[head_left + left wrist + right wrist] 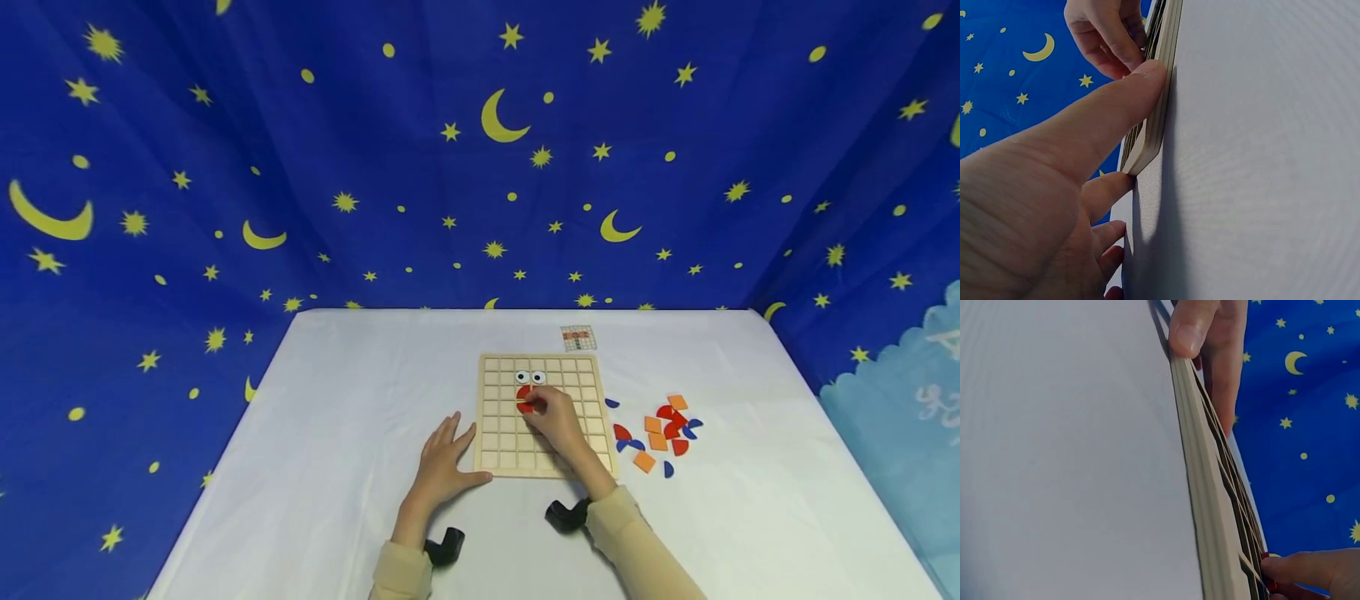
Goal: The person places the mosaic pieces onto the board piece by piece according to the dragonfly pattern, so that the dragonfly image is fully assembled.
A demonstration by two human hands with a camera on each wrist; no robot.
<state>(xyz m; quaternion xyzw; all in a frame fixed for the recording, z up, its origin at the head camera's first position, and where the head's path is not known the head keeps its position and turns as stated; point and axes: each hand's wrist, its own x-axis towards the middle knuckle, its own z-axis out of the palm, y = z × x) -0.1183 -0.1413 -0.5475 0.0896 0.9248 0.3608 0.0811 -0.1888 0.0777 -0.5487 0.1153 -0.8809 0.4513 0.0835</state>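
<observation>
Beige cloth covers a person's forearms, the left sleeve (402, 573) and right sleeve (647, 550) both plain.
Broad cuffs (611, 515) stop well behind the fingers (1109, 192); farther back than the thumbs, a bent black fitting (446, 547) shows at the left wrist, a similar black piece (566, 516) at the right.

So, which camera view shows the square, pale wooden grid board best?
The head view: it looks down on the board, showing most compartments, though the right hand covers some. The left wrist view shows a corner nearly edge-on, partly behind the left hand; the right wrist view, one edge and steeply foreshortened compartments.
</observation>
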